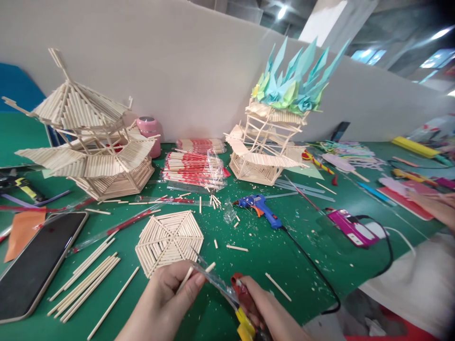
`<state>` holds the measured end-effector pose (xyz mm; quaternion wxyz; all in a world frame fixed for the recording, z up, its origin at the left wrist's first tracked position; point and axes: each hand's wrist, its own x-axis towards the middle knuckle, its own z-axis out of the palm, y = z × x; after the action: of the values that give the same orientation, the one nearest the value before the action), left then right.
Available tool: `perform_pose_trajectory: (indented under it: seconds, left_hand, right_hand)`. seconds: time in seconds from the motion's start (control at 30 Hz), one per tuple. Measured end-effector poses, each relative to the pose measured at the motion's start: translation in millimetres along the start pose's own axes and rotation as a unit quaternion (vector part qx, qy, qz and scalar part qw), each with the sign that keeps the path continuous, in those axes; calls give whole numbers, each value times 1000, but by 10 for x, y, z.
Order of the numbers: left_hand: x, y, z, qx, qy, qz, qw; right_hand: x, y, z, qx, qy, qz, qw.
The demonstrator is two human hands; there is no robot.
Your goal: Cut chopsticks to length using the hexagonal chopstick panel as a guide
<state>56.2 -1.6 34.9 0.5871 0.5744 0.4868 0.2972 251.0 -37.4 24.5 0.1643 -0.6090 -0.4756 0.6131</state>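
My left hand (pixel 169 294) pinches a short wooden stick (pixel 185 278) between thumb and fingers, just in front of the octagonal stick panel (pixel 170 239). My right hand (pixel 265 303) is closed around the red and yellow handles of the scissors (pixel 222 285). Their silver blades reach left to the stick, beside my left thumb. A pale stick end (pixel 210 267) shows at the blades. I cannot tell whether the blades touch the wood. Several long sticks (pixel 88 284) lie left of my left hand, and cut pieces (pixel 237 248) are scattered beyond the blades.
A blue glue gun (pixel 261 208) with a black cord lies ahead. Two stick pavilions (pixel 103 166) stand at the back, the right one topped with folded paper. Between them are packs of sticks (pixel 194 170). A phone (pixel 39 260) lies left; another person's hand (pixel 432 203) is far right.
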Motion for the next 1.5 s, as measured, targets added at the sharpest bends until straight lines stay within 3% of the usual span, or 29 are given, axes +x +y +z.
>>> perform_pose_trajectory:
  seconds: [0.1,0.27,0.33,0.4,0.53,0.6,0.73,0.83,0.93,1.07,1.2,1.37,1.5]
  left_hand:
    - [3,12,-19,-24,-23,-33,999]
    - [-8,-126,92,99,94,61,989]
    - [-14,-151,99,124,114,78,983]
    - [-11,-133,60,107,92,69,988]
    - [19,-49,-56,-23,-20,-29,999]
    - [29,-39,-63,-53,-37,-55,996]
    - [10,-107,29,53,79,34,995]
    - [-9,-146,67,113,125,97,981]
    - [-6,-119,25,86,83,64,991]
    - [14,-53,-49,-47,14,-40,998]
    - [27,-46,-63,-159,-32,-122,979]
    - [31,-54,-84,-215,-40,-132,967]
    - [23,-24,-140,-268,-93,-140,949]
  right_hand:
    - [128,87,34,22,4,36,999]
    - [36,65,28,30,11,7,999]
    - [-9,39,4,10,0,-24,1000]
    - [0,47,-13,3,-6,-30,1000]
    - [85,116,-12,16,-20,21,999]
    - [79,104,3,21,-27,5,999]
    - [10,-45,56,10,-7,-48,999]
    - [34,-126,100,21,8,-3,1000]
    - [94,-106,107,54,10,44,998]
    - [56,-54,55,16,-2,7,1000]
    - [-32,-23,29,-21,23,-32,999]
    - [75,68,2,-46,-1,-30,998]
    - [106,51,-92,-83,-9,-55,995]
